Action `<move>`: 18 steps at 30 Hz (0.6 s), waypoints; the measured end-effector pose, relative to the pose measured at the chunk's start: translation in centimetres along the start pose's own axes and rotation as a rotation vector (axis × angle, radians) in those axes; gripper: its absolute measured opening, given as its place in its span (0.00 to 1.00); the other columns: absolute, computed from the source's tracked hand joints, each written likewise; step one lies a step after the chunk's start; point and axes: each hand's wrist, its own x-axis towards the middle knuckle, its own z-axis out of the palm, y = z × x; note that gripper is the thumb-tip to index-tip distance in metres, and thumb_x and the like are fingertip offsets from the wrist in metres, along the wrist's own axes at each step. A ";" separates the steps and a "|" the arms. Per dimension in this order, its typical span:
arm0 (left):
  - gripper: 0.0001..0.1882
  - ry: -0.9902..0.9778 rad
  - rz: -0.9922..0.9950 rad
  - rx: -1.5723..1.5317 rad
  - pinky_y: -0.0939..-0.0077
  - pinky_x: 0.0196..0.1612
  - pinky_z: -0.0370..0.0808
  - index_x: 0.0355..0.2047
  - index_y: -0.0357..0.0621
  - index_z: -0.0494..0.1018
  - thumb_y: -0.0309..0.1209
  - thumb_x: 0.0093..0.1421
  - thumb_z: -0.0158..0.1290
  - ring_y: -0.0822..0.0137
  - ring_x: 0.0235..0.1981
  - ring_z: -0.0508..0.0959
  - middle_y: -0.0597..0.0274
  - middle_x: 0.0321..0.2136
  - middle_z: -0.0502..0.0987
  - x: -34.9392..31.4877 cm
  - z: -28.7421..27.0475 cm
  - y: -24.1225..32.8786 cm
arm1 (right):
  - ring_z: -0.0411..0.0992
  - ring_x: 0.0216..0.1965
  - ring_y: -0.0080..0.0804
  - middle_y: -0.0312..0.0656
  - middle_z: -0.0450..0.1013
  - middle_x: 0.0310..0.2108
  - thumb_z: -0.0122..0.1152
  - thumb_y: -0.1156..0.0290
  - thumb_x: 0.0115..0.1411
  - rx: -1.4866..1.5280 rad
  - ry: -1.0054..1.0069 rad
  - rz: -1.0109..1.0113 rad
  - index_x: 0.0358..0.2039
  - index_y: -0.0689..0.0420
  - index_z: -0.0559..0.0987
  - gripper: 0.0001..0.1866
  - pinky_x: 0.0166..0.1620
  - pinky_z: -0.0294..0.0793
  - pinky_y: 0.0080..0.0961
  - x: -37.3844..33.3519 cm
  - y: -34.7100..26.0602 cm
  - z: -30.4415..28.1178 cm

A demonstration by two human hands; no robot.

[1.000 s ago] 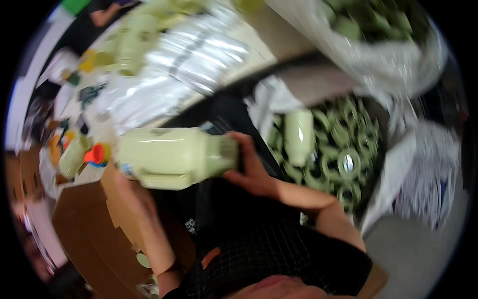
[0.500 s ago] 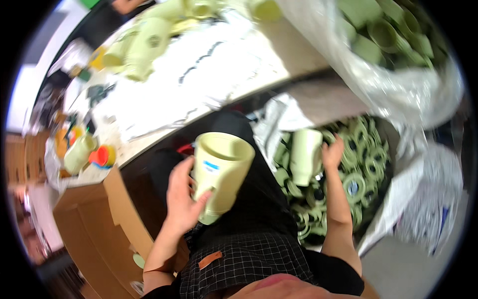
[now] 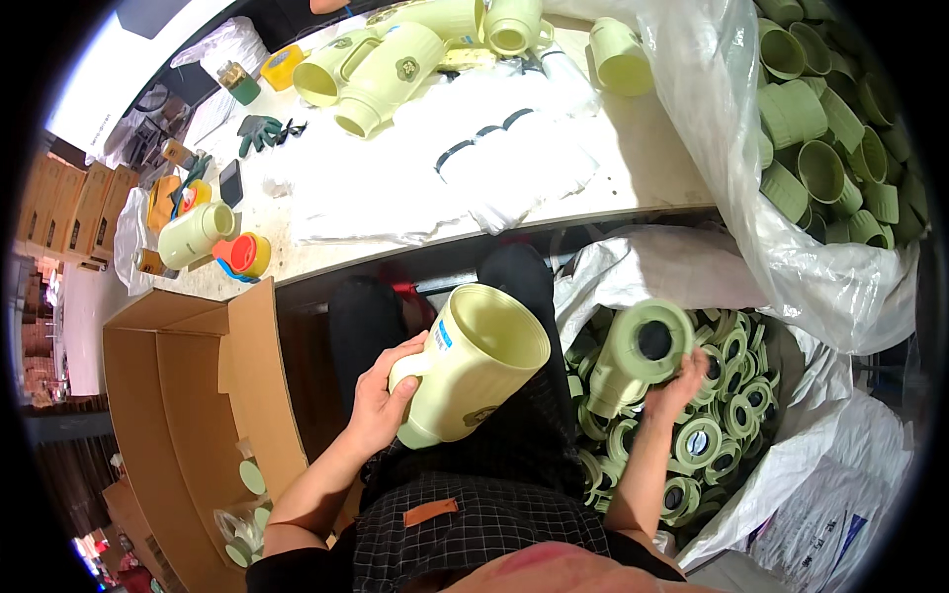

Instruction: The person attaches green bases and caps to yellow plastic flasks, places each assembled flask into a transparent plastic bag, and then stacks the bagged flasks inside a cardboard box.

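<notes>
Since the earlier frame, the open pale green plastic jug [image 3: 465,385] has shifted and tipped to the right, and a flanged pale green ring with a dark centre [image 3: 629,341] now shows at the right hand [image 3: 680,383].
The left hand [image 3: 381,400] is closed round the jug's handle, the jug above the lap with its mouth leaning far and right; held from one side only, it could twist if knocked. The right fingers meet the ring's right edge, but blur hides whether they pinch it; a weak hold there could drop it among the loose green rings [image 3: 697,440], or knock the pale green cylinder [image 3: 611,390] lying under it, which could roll.
</notes>
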 end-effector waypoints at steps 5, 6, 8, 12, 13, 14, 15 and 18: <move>0.21 0.002 0.030 0.004 0.64 0.61 0.69 0.58 0.37 0.69 0.36 0.69 0.50 0.53 0.60 0.74 0.45 0.59 0.73 0.5 0.6 -0.3 | 0.68 0.53 0.40 0.48 0.68 0.53 0.54 0.64 0.69 -0.793 -0.363 -0.104 0.54 0.62 0.72 0.18 0.59 0.63 0.35 -3.9 10.0 5.8; 0.21 0.033 0.012 0.037 0.64 0.61 0.70 0.58 0.37 0.69 0.36 0.69 0.50 0.53 0.59 0.75 0.45 0.59 0.74 -0.4 0.0 -0.4 | 0.68 0.51 0.40 0.48 0.68 0.50 0.58 0.66 0.65 -0.841 -0.318 -0.247 0.54 0.63 0.72 0.20 0.58 0.65 0.34 -6.0 8.4 8.3; 0.21 0.075 0.010 0.053 0.65 0.60 0.70 0.58 0.37 0.69 0.35 0.68 0.51 0.53 0.59 0.75 0.46 0.58 0.74 -1.3 -0.9 -0.1 | 0.68 0.47 0.42 0.48 0.67 0.46 0.66 0.69 0.57 -0.852 -0.411 -0.434 0.55 0.63 0.71 0.26 0.55 0.66 0.35 -8.7 4.9 10.3; 0.20 0.026 -0.016 0.060 0.65 0.59 0.72 0.57 0.39 0.69 0.31 0.67 0.52 0.51 0.58 0.76 0.47 0.58 0.74 -1.3 -1.1 0.4 | 0.69 0.46 0.43 0.48 0.68 0.44 0.65 0.63 0.56 -1.008 -0.665 -0.522 0.56 0.62 0.72 0.28 0.54 0.68 0.37 -11.6 5.2 9.2; 0.19 0.011 -0.016 0.047 0.64 0.59 0.72 0.57 0.40 0.70 0.29 0.66 0.52 0.51 0.58 0.76 0.47 0.59 0.74 -1.3 -0.8 0.5 | 0.69 0.44 0.41 0.46 0.70 0.42 0.63 0.56 0.61 -0.951 -0.623 -0.411 0.54 0.64 0.74 0.28 0.52 0.68 0.36 -10.0 6.0 9.2; 0.19 0.006 0.045 0.065 0.64 0.58 0.73 0.56 0.40 0.70 0.26 0.65 0.53 0.50 0.59 0.75 0.48 0.60 0.73 -1.4 -0.7 0.3 | 0.70 0.42 0.40 0.45 0.71 0.41 0.62 0.55 0.61 -0.836 -0.600 -0.216 0.53 0.65 0.75 0.27 0.51 0.69 0.36 -7.9 5.0 10.1; 0.19 -0.019 0.021 0.037 0.64 0.60 0.72 0.57 0.39 0.70 0.26 0.65 0.52 0.51 0.60 0.74 0.46 0.60 0.72 -1.9 -0.8 0.2 | 0.71 0.40 0.39 0.45 0.72 0.39 0.61 0.55 0.62 -0.713 -0.562 -0.014 0.51 0.65 0.76 0.27 0.49 0.70 0.36 -6.6 3.4 11.2; 0.20 -0.067 0.000 -0.027 0.65 0.63 0.68 0.58 0.35 0.69 0.27 0.67 0.51 0.54 0.62 0.72 0.44 0.62 0.70 -2.4 -1.3 0.4 | 0.70 0.37 0.34 0.43 0.73 0.38 0.63 0.50 0.61 -0.457 -0.883 -0.303 0.48 0.65 0.80 0.29 0.44 0.71 0.33 -7.6 -5.1 17.6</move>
